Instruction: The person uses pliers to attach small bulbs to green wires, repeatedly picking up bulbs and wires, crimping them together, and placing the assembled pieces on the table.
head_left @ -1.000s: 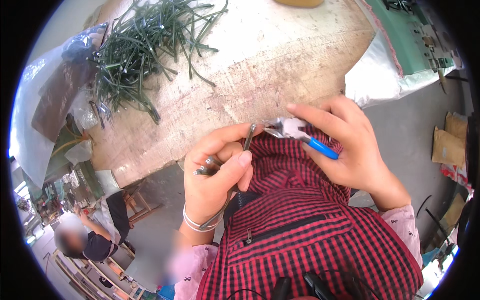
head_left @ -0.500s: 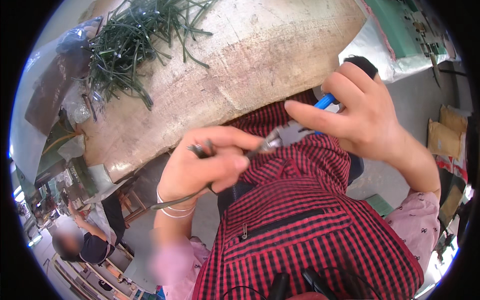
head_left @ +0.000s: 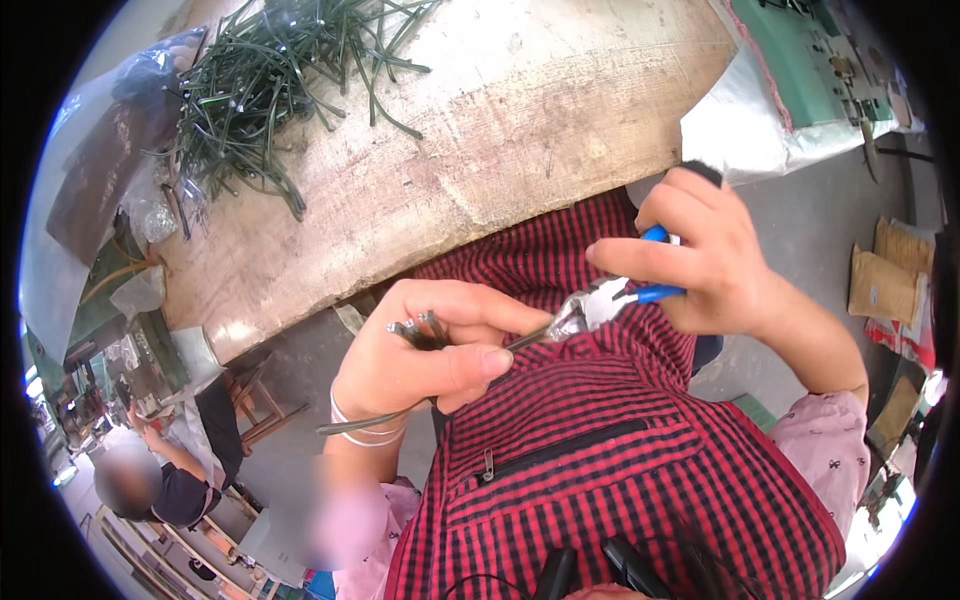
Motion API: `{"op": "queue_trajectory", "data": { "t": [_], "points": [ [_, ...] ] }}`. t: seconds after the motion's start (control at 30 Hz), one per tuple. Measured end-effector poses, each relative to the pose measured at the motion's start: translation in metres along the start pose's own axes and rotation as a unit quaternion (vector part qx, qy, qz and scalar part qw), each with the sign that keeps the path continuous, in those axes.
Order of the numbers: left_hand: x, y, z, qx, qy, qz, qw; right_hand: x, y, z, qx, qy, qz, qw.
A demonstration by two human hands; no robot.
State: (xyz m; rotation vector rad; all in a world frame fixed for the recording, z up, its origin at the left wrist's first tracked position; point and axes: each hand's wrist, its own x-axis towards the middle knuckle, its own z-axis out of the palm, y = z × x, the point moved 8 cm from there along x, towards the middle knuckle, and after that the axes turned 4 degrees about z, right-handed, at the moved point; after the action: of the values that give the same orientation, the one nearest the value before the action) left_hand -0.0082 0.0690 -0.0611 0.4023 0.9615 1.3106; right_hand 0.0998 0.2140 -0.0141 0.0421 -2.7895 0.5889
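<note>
Pinched between the thumb and forefinger of my left hand (head_left: 440, 345) is a dark green cord (head_left: 532, 340). Its tail (head_left: 365, 424) trails out past the wrist, and several more cord ends (head_left: 425, 330) with shiny tips stick up from the curled fingers. My right hand (head_left: 705, 255) grips blue-handled pliers (head_left: 606, 303). The plier jaws meet a shiny piece (head_left: 570, 320) at the cord's end, blurred; whether they are closed on it I cannot make out. Both hands are over my lap, just off the table's near edge.
A tangled heap of dark green cords (head_left: 265, 115) covers the far left of the worn wooden table (head_left: 520, 130). Clear plastic sheeting (head_left: 130, 130) hangs at the left. Green equipment (head_left: 800, 60) stands at the far right, brown packages (head_left: 885, 285) below it. Another person (head_left: 170, 485) works at the lower left.
My right hand has come down and a little left with the pliers. My left hand has shifted slightly right and down, still holding the cords. The plier jaws stay at the cord's end.
</note>
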Motion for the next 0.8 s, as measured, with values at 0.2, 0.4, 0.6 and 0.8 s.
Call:
{"op": "queue_trajectory", "data": {
  "t": [0.2,0.4,0.6,0.8],
  "points": [
    [0.003,0.015,-0.011,0.121,0.091,-0.027,0.988,0.009,-0.006,-0.006,-0.131,0.021,0.008,0.991],
    [0.01,-0.013,0.003,-0.056,0.011,-0.033,0.998,-0.001,0.017,0.01,0.137,0.0,0.076,0.988],
    [0.044,0.1,-0.04,0.468,0.239,0.266,0.808,-0.038,0.038,0.03,0.287,-0.018,0.285,0.914],
    [0.125,0.143,-0.097,0.812,0.338,0.254,0.402,-0.018,0.011,0.043,0.364,-0.066,0.248,0.895]
  ]
}}
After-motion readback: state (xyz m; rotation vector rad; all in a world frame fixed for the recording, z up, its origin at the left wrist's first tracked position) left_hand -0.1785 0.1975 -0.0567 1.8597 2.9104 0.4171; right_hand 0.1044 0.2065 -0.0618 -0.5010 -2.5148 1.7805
